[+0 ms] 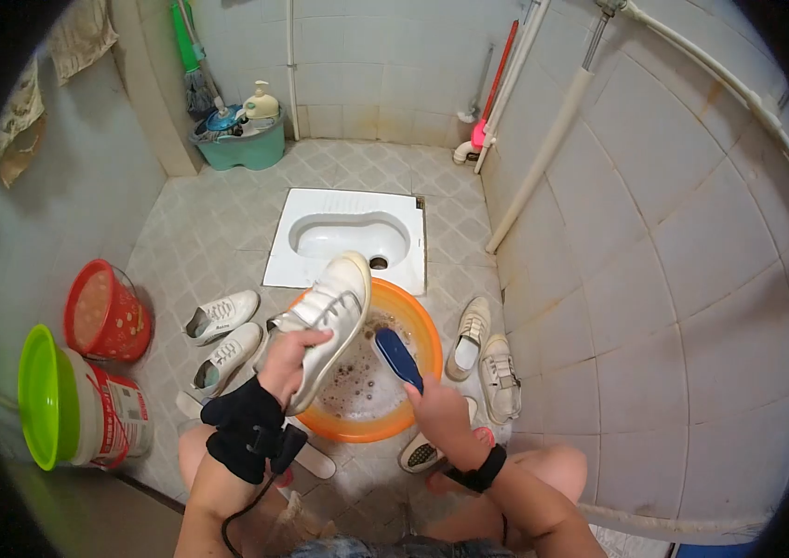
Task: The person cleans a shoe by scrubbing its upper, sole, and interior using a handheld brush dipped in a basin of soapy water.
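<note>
A white shoe with grey laces is gripped in my left hand, its toe pointing up and its sole facing right. My right hand holds a blue brush by its handle, a little to the right of the shoe and apart from it. The brush's bristles are hard to make out. Below both is an orange basin of foamy, brownish water. The shoe covers the basin's upper left part.
Two white shoes lie left of the basin, and another pair stands right. A squat toilet is beyond it. At the left are a red bucket and a green basin; a teal tub stands at the back.
</note>
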Motion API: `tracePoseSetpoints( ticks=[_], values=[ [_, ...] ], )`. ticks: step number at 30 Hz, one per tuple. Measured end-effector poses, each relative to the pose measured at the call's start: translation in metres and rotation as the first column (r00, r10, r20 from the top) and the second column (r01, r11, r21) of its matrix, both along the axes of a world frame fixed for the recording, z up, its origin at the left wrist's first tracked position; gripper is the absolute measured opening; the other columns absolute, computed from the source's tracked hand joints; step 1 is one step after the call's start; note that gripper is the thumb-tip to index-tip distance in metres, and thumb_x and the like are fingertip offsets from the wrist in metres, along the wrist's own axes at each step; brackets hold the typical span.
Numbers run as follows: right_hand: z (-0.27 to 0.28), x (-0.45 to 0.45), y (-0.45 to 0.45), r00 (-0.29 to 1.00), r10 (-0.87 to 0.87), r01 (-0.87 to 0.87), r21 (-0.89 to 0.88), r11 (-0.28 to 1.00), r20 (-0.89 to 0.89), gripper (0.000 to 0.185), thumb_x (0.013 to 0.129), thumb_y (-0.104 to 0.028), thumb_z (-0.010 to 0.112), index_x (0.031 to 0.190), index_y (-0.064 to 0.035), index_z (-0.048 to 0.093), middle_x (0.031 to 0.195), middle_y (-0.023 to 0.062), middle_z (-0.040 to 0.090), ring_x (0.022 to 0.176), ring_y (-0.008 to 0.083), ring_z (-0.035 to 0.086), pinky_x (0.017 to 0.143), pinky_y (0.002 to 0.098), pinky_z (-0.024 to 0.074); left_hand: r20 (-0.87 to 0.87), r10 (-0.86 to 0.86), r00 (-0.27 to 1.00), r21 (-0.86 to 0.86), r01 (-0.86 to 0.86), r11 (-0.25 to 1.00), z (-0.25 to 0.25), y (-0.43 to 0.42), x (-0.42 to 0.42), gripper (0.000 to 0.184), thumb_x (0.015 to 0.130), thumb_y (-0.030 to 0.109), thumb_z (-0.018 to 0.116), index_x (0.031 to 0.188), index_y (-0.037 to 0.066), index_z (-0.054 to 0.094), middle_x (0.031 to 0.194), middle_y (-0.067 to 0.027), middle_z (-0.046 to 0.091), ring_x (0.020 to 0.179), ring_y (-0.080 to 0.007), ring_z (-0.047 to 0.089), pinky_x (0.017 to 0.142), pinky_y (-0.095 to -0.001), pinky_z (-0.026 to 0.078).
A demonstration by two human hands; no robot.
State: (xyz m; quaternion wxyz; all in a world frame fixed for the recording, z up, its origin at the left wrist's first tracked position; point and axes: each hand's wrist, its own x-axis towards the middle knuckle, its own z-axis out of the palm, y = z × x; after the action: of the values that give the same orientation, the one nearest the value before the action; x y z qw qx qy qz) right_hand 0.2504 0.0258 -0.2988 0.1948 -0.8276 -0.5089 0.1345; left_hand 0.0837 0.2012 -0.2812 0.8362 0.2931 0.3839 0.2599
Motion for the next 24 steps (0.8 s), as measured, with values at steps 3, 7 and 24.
tracePoseSetpoints(
  ticks=[3, 7, 24],
  values=[
    [0.005, 0.006, -0.001, 0.996, -0.061, 0.069, 0.121, 0.99, -0.072, 0.028, 0.086, -0.03, 0.056, 0.079, -0.0031, 0.049, 0.054, 0.0194, 0.053, 0.054, 0.0392, 0.055, 0.049, 0.048, 0.0423, 0.087, -0.018, 0.996, -0.032, 0.021, 0.999, 0.011, 0.002, 0.005, 0.04, 0.075, -0.001, 0.06, 0.114, -0.002, 0.051, 0.103, -0.0124, 0.061, 0.087, -0.0227, 0.062, 0.078, -0.0319, 0.05],
    [0.038, 0.001, 0.013, 0.992, -0.065, 0.092, 0.281, 0.955, -0.105, 0.027, 0.086, -0.028, 0.055, 0.08, -0.0032, 0.048, 0.054, 0.019, 0.053, 0.052, 0.0395, 0.055, 0.047, 0.0478, 0.0413, 0.09, -0.07, 0.994, 0.085, 0.062, 0.994, 0.004, -0.006, 0.011, 0.044, 0.075, -0.005, 0.058, 0.118, -0.001, 0.05, 0.108, -0.0104, 0.06, 0.095, -0.02, 0.06, 0.084, -0.0306, 0.046],
    [0.023, 0.011, 0.011, 0.991, -0.115, 0.129, 0.27, 0.954, -0.065, 0.031, 0.086, -0.035, 0.054, 0.081, -0.0054, 0.048, 0.054, 0.0186, 0.054, 0.05, 0.0393, 0.056, 0.045, 0.0487, 0.0426, -0.007, 0.005, 1.0, 0.191, -0.003, 0.982, 0.013, -0.007, 0.019, 0.047, 0.073, -0.009, 0.058, 0.119, -0.001, 0.051, 0.11, -0.0085, 0.06, 0.099, -0.0178, 0.057, 0.089, -0.0276, 0.042]
  ],
)
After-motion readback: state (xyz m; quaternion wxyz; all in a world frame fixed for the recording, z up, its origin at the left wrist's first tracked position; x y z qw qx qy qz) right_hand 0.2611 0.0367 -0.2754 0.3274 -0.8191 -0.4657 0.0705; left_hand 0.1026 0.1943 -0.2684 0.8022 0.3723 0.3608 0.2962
